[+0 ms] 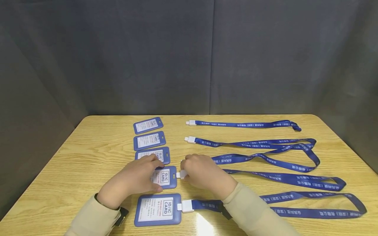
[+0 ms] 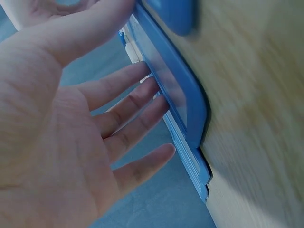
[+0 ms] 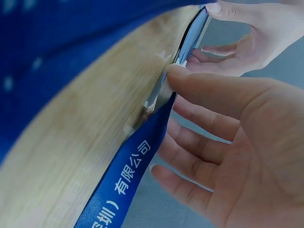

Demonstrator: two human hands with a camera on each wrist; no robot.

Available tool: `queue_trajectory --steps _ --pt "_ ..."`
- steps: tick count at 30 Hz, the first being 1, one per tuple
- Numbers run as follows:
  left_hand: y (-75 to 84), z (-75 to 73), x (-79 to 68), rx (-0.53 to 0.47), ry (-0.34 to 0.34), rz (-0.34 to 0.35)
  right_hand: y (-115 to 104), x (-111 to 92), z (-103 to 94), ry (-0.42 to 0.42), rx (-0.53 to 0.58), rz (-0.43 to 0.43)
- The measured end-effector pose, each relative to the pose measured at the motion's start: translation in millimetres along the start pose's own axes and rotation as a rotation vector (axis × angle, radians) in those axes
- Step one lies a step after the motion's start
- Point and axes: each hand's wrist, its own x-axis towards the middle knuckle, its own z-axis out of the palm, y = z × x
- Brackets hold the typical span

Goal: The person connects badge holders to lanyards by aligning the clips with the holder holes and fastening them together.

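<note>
My left hand [image 1: 133,178] spans a blue ID card holder [image 1: 169,177], fourth from the back, with its thumb on the near long edge and fingers at the far edge. In the left wrist view the little finger stands off the holder [image 2: 197,102]. My right hand [image 1: 203,172] pinches the white clip [image 1: 181,174] of a blue lanyard [image 1: 265,176] between thumb and fingers. The clip's narrow tip lies right at the holder's slotted end; whether it touches, I cannot tell. In the right wrist view the strap [image 3: 128,183] trails from the pinch.
Nearest me, another card holder [image 1: 157,209] meets a white clip [image 1: 187,206] on its lanyard, partly under my right forearm. Farther back lie several card holders [image 1: 149,140] in a column on the wooden table [image 1: 88,154], with lanyards [image 1: 242,124] to their right. A dark curtain [image 1: 189,59] hangs behind.
</note>
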Motion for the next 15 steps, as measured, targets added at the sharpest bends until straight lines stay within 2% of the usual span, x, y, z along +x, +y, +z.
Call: queue_trajectory --steps 10,15 --pt "2.2 1.8 1.0 -0.03 -0.011 -0.016 -0.2 -3.6 -0.6 0.042 -0.052 -0.005" --pt "2.7 1.3 -0.6 -0.044 -0.018 -0.021 -1.8 -4.0 -1.4 0.02 -0.012 -0.005"
